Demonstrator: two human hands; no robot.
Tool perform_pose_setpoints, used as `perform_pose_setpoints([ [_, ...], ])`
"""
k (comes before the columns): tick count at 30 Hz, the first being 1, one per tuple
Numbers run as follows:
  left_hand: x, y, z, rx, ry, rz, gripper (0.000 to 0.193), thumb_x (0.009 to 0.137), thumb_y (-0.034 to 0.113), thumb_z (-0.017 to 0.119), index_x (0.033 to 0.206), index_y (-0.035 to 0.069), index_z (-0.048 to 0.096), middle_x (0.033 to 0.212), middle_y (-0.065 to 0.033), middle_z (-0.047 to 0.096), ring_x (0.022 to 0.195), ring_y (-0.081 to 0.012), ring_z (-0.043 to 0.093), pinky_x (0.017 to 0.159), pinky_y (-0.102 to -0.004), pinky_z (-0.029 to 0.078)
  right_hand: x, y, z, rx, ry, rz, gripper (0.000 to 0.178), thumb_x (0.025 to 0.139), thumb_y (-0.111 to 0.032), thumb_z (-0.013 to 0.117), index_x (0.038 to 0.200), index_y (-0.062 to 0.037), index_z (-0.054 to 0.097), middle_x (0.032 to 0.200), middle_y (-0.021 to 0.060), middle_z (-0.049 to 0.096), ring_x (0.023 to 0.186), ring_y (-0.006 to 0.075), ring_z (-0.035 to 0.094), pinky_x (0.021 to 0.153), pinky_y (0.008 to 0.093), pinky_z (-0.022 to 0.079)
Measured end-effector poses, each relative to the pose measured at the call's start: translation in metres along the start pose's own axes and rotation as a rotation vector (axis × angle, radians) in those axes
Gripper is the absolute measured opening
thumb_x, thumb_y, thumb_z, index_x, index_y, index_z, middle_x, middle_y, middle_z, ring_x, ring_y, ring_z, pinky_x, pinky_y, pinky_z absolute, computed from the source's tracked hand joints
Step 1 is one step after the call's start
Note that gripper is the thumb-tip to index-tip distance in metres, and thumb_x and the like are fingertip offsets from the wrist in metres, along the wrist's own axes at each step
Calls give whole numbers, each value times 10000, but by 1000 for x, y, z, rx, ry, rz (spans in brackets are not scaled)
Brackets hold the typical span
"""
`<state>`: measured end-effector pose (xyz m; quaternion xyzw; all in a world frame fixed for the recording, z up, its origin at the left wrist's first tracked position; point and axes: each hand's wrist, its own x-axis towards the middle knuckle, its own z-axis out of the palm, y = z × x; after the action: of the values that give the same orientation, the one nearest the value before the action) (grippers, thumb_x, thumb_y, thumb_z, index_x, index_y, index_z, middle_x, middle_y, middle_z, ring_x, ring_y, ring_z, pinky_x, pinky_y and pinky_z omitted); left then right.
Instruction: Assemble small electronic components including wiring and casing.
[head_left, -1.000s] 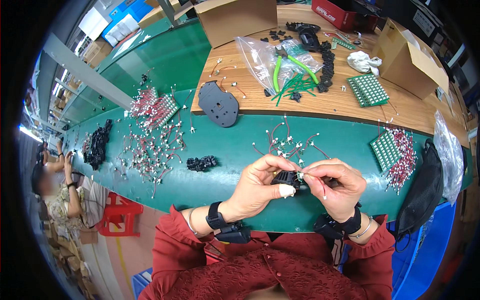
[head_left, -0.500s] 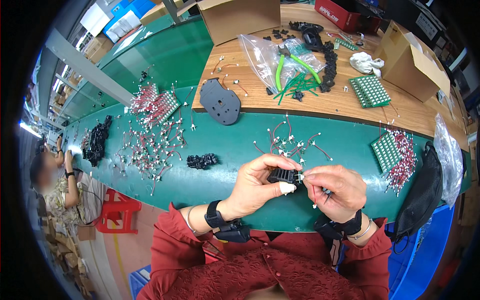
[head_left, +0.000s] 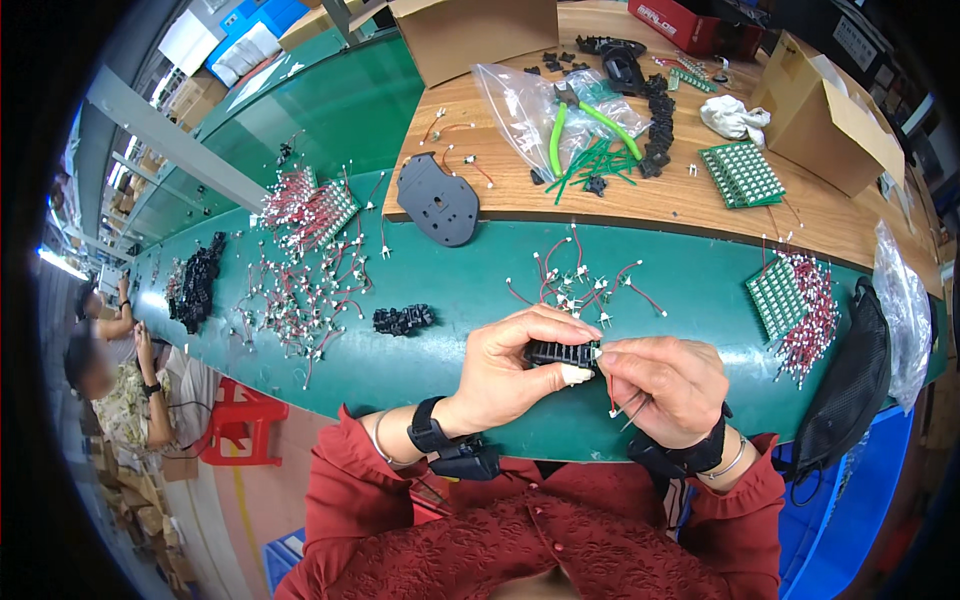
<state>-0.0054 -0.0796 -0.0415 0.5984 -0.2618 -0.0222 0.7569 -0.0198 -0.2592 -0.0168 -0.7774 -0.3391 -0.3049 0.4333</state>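
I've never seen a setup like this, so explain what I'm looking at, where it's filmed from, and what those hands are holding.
There's no machine gripping here, just a person's own two hands. A wide fisheye camera on their head looks down, so straight edges look bent. The left hand holds a ribbed black part; at its right end, the right hand pinches a small red-wired piece between its fingers. On the green work surface lie bunches of red wires and more black parts. The wooden surface beyond holds green-handled pliers and green boards.
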Motion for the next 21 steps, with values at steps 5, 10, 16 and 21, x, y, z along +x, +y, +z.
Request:
perform_pose_setpoints([
  [5, 0, 0, 0, -56, -5, -51, 300, 667, -32, 704, 945, 1, 599, 979, -121, 607, 932, -189, 573, 831, -302, 457, -1, 0, 1, 96, 24, 61, 141, 675, -21, 683, 801, -27, 620, 748, 80, 619, 580, 161, 612, 459, 234, 469],
  [10, -3, 7, 8, -152, 84, -193, 339, 684, -32, 696, 994, -14, 560, 978, -114, 603, 932, -171, 571, 828, -286, 462, 1, -1, 7, 412, 112, 388, 119, 701, 51, 666, 798, 9, 612, 683, 74, 587, 531, 97, 563, 432, 189, 423],
  [16, -2, 5, 6, -199, 98, -260, 377, 702, -54, 671, 1041, -9, 511, 992, -103, 583, 918, -165, 577, 822, -272, 469, -4, 7, 14, 1040, 263, 904, 105, 726, 72, 640, 799, 20, 587, 705, 56, 590, 497, 50, 493, 418, 164, 370],
  [21, 0, 6, 3, -599, 107, -475, 234, 803, -2, 552, 1032, 4, 504, 951, -120, 576, 790, -164, 588, 655, -245, 495, -3, 10, 13, 1197, 298, 1075, 97, 734, 66, 631, 798, 14, 581, 720, 60, 606, 503, 51, 492, 419, 168, 376],
])
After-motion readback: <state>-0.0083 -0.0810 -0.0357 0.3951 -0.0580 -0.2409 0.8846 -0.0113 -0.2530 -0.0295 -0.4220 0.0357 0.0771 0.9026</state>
